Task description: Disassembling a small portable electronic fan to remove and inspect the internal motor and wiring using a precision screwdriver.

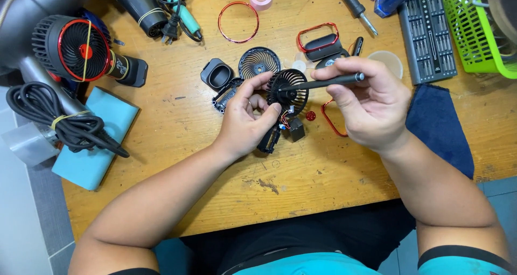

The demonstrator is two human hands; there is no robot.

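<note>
Near the bottom, two bare forearms reaching up over the wooden table (323,178). At centre, left hand (245,121) with fingers clamped on a small black fan assembly (287,92), red and blue wires and a dark block hanging below it. Just right, right hand (371,105) pinched shut around a slim black screwdriver (328,81), tip meeting the fan hub. Beside the right wrist, a dark blue cloth (441,127). Just beyond the hands, a loose round grille (258,62), black housing shells (216,73) and a red ring (238,22). Upper right, a grey bit set (428,35) and green basket (468,32). Upper left, a black-and-red hair dryer (81,49); at left, a coiled black cable (59,119) over a teal pad (97,145).
</note>
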